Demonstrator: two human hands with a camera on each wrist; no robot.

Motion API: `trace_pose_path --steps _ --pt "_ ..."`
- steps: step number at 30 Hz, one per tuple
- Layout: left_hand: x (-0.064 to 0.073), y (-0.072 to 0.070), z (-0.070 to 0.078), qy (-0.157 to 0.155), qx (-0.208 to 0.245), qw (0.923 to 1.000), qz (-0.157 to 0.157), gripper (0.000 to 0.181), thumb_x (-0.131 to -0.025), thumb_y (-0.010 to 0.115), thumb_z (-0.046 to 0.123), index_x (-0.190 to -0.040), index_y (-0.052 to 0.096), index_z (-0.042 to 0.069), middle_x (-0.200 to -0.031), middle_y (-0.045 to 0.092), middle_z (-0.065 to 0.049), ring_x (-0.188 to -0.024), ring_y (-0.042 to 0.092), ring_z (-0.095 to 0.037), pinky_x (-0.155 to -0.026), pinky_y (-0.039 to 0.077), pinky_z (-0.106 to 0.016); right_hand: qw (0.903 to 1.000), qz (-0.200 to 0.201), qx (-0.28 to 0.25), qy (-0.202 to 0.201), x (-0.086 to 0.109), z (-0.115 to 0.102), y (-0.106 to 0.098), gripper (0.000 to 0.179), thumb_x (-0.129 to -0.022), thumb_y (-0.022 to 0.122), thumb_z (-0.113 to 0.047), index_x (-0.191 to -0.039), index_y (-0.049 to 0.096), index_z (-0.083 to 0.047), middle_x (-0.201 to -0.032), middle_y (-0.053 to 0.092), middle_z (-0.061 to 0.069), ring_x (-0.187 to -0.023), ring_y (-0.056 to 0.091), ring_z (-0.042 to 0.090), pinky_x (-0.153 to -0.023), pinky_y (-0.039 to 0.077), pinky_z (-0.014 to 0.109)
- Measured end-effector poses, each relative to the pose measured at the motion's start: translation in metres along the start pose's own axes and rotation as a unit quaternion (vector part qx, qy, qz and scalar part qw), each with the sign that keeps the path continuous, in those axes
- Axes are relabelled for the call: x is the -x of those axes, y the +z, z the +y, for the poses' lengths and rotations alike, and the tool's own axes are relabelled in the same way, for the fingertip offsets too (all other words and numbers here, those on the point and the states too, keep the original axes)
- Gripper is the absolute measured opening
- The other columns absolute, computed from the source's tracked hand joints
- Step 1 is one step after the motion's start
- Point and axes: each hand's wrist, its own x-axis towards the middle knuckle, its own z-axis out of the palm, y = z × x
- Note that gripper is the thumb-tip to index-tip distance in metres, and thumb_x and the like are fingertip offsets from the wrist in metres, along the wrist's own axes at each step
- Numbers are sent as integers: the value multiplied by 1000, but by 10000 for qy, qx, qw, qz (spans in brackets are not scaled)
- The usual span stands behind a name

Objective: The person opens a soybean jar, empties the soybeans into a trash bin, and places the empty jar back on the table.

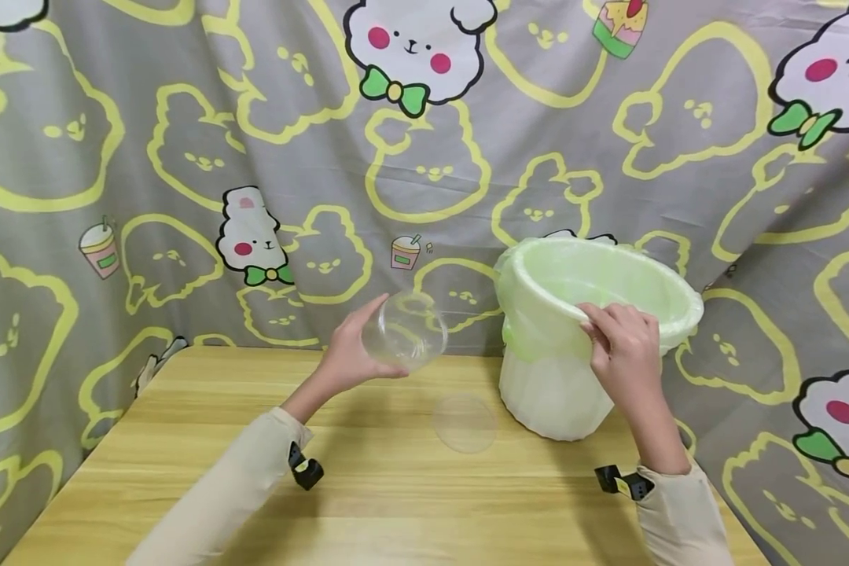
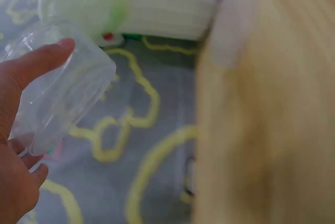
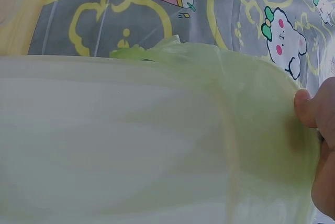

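Observation:
My left hand point(image 1: 354, 350) grips a clear round plastic tub point(image 1: 406, 332), held tilted above the table; in the left wrist view its thumb lies along the tub's side. My right hand point(image 1: 626, 346) pinches the near rim of a white bin point(image 1: 555, 397), thumb outside. A thin pale green bag point(image 1: 520, 310) lines the bin and folds down over its rim. The bin leans a little toward me. In the right wrist view, the bag point(image 3: 261, 130) and bin wall fill most of the frame. Flat on the table between tub and bin lies a clear round lid point(image 1: 464, 423).
The wooden table point(image 1: 396, 503) ends at a grey curtain point(image 1: 311, 173) with cartoon prints, which hangs behind and at both sides. Small black cameras sit on both wrists. Something dark and partly hidden point(image 1: 159, 365) shows at the table's left back corner.

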Motion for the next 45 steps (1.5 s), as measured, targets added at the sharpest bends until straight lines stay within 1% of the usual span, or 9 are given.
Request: trace_pose_path --steps 3,8,13,15,20,27,34,40,45 --pt "14 1 -20 -434 219 9985 -257 126 -48 104 33 -157 40 24 -151 52 -13 -134 50 -37 -108 45 -62 10000 -73 33 45 1 0 -4 18 -87 70 6 -104 75 1 -66 52 12 -68 45 31 -80 34 52" --pt "34 2 -50 -899 588 9919 -680 124 -54 102 31 -158 36 21 -155 47 -17 -139 48 -40 -109 45 -59 9996 -250 90 71 4 -1 -10 16 -91 67 2 -106 74 3 -67 52 13 -69 45 31 -80 34 53" --pt "49 3 -70 -1200 926 9850 -823 123 -58 101 26 -159 33 18 -162 37 -17 -147 39 -41 -115 40 -59 9997 -223 68 58 4 -1 -14 16 -90 69 4 -105 74 3 -67 52 13 -68 45 30 -79 34 51" --pt "53 4 -76 -1258 1016 9833 -839 123 -59 101 25 -160 32 14 -164 34 -19 -149 35 -42 -118 35 -61 9998 -198 70 27 4 -1 -15 17 -89 69 5 -105 74 4 -66 53 14 -68 45 30 -79 34 51" --pt "62 5 -84 -1428 1190 9781 -933 121 -62 99 16 -160 29 8 -164 31 -21 -151 30 -43 -122 27 -60 9999 -135 59 11 3 1 -16 18 -88 70 6 -105 75 3 -66 53 14 -68 45 31 -78 34 52" --pt "69 6 -90 -1564 1384 9711 -1151 121 -64 98 14 -160 26 8 -164 29 -22 -153 24 -45 -124 20 -61 10000 7 6 38 1 4 -13 21 -84 72 9 -104 76 2 -66 55 14 -67 47 32 -78 33 52" --pt "80 7 -104 -1811 1617 9611 -1320 122 -64 96 8 -161 22 5 -162 30 -28 -151 27 -48 -123 23 -61 9999 -93 37 100 5 4 -12 20 -86 71 8 -104 75 2 -66 55 14 -68 46 32 -78 33 51" --pt "80 8 -108 -1873 1528 9603 -1395 124 -64 96 6 -161 19 3 -161 31 -31 -149 28 -50 -123 22 -62 10000 33 45 71 4 6 -11 22 -84 72 10 -104 76 2 -65 54 13 -67 46 32 -77 33 52" --pt "78 10 -110 -1933 1453 9600 -1410 128 -61 97 7 -161 16 3 -162 28 -31 -149 27 -50 -123 19 -63 9999 -73 41 58 5 7 -11 20 -86 71 8 -104 75 2 -66 53 13 -68 45 32 -77 33 51"
